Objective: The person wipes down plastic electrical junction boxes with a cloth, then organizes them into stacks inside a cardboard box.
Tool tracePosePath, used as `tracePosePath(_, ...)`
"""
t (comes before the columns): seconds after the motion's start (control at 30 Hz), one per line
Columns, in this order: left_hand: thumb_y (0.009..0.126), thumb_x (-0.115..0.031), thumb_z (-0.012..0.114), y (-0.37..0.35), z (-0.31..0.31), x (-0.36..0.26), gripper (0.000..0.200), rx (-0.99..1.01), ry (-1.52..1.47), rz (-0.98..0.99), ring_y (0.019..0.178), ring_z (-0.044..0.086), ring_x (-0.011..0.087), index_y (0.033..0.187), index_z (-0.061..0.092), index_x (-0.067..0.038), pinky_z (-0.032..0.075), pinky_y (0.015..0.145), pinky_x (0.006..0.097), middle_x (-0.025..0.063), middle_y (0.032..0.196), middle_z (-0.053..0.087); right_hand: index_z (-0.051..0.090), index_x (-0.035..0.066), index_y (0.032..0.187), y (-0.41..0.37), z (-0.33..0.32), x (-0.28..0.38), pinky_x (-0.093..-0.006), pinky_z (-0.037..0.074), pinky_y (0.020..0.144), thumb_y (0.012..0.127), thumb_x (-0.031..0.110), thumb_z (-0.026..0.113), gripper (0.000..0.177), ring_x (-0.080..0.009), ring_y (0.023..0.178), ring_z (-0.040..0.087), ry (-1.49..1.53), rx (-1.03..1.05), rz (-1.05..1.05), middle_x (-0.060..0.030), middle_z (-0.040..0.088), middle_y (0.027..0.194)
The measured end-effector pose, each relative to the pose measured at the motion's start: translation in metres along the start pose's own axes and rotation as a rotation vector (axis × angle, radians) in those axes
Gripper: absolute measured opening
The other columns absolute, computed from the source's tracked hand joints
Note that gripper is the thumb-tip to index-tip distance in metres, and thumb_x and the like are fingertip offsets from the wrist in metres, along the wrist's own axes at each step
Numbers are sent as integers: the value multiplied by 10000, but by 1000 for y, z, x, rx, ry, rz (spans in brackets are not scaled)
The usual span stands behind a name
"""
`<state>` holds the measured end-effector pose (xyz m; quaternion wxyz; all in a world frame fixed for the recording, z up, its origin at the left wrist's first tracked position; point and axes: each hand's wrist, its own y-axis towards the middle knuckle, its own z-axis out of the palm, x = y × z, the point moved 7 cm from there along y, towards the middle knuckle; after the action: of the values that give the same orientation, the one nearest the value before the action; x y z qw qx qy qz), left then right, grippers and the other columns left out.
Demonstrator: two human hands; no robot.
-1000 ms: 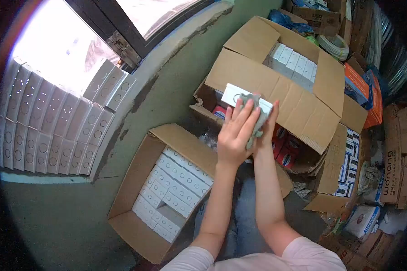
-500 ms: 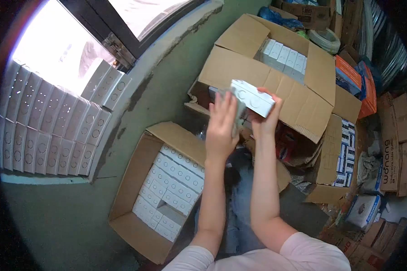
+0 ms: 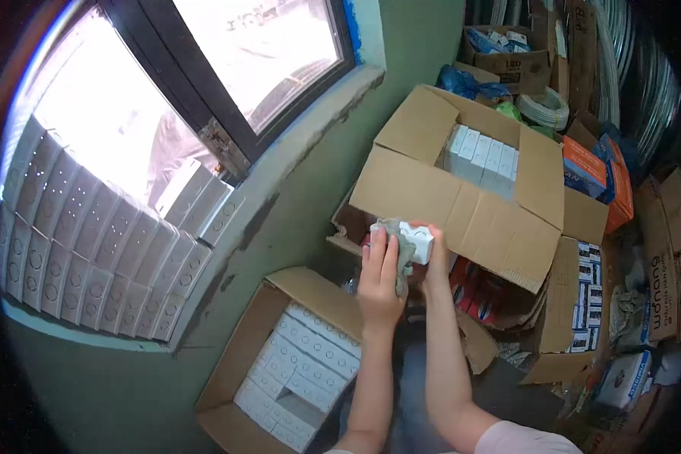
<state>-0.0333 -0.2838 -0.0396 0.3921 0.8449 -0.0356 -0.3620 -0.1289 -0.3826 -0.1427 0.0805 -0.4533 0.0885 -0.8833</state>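
A white plastic box [image 3: 418, 240] is in my right hand [image 3: 436, 265], gripped at its right side. My left hand [image 3: 380, 284] presses a grey-green cloth [image 3: 403, 261] against the box's left side, its fingers pointing upward. Below and left of my hands, an open carton [image 3: 238, 371] holds rows of white boxes [image 3: 306, 359] with round marks, with one gap among them. Beyond my hands, a larger open carton [image 3: 431, 189] contains more white boxes [image 3: 483, 157].
Stacked white boxes [image 3: 91, 250] line the window sill [image 3: 310, 144] at the left. To the right stand a carton of small packs [image 3: 554, 318], orange and blue boxes [image 3: 585, 168] and flattened cardboard [image 3: 662, 265]. A coil [image 3: 545, 110] lies at the back.
The view has shifted, so the surroundings appear lower. The white box has been turned and shows a shorter face. The cloth is now pressed against it.
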Motion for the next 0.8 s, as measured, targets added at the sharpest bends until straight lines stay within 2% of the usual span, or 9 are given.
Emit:
tracePosePath(0.1, 658, 107, 551, -1, 11, 5, 689, -20, 116, -77, 1321, 406, 376, 1336, 483, 1, 292, 1109, 512, 197, 1389, 471, 668, 54, 990, -13, 5, 22, -286, 476, 765, 901, 411, 500, 405, -158, 870, 604, -102, -83, -84, -55, 642, 974)
tracePosePath(0.13, 668, 112, 539, -5, 14, -3, 676, 19, 46, -76, 1322, 401, 388, 1332, 486, 1, 290, 1106, 519, 200, 1386, 472, 665, 48, 985, -8, -3, 21, -287, 469, 784, 911, 398, 488, 399, -155, 878, 598, -62, -121, -136, -65, 641, 974)
tracePosePath(0.27, 674, 72, 620, -7, 27, -21, 728, 106, 9, 94, 1331, 385, 385, 1376, 444, -6, 296, 1103, 509, 211, 1402, 447, 639, 41, 1034, -6, -7, 20, -308, 494, 774, 902, 477, 471, 485, -177, 871, 609, 82, -95, -48, -77, 629, 951)
tracePosePath(0.4, 673, 75, 625, 1, 16, 10, 739, 81, 84, -138, 1338, 378, 368, 1382, 443, -24, 305, 1102, 500, 188, 1412, 444, 667, 30, 964, -5, -7, 25, -302, 469, 793, 902, 391, 484, 409, -169, 899, 599, -57, -120, -267, -70, 640, 972)
tracePosePath(0.57, 660, 82, 624, -7, 27, -18, 736, 233, -19, 72, 1337, 379, 360, 1369, 470, -42, 293, 1112, 499, 166, 1421, 441, 659, 51, 1021, 15, -22, 2, -309, 480, 773, 882, 452, 501, 453, -177, 873, 612, -10, -82, -23, -59, 649, 970)
tracePosePath(0.63, 653, 87, 620, -3, 28, -14, 736, 230, 47, 94, 1336, 381, 358, 1363, 480, -45, 294, 1111, 499, 164, 1418, 445, 649, 62, 1050, 10, -18, -2, -315, 491, 768, 886, 469, 487, 468, -188, 857, 623, 84, -55, 69, -60, 653, 976)
tracePosePath(0.7, 641, 82, 617, 6, 15, -2, 732, 104, 98, -15, 1334, 393, 344, 1352, 494, -43, 289, 1114, 498, 164, 1414, 451, 638, 76, 1075, 1, -7, 18, -330, 505, 778, 885, 488, 481, 480, -200, 874, 634, 153, 82, 71, -68, 653, 998)
tracePosePath(0.73, 642, 76, 621, 4, 16, 5, 725, 122, 91, -4, 1332, 396, 343, 1347, 502, -47, 292, 1113, 496, 161, 1413, 453, 623, 50, 1080, -7, -4, 28, -336, 513, 812, 880, 514, 477, 527, -200, 905, 630, 183, 84, 141, -84, 658, 1000)
tracePosePath(0.8, 644, 65, 631, -1, 22, 3, 711, 179, 52, 36, 1329, 401, 341, 1336, 517, -55, 303, 1109, 493, 151, 1411, 459, 622, 50, 1082, -2, -9, 26, -345, 511, 821, 883, 514, 467, 529, -202, 903, 629, 131, 47, 67, -83, 659, 994)
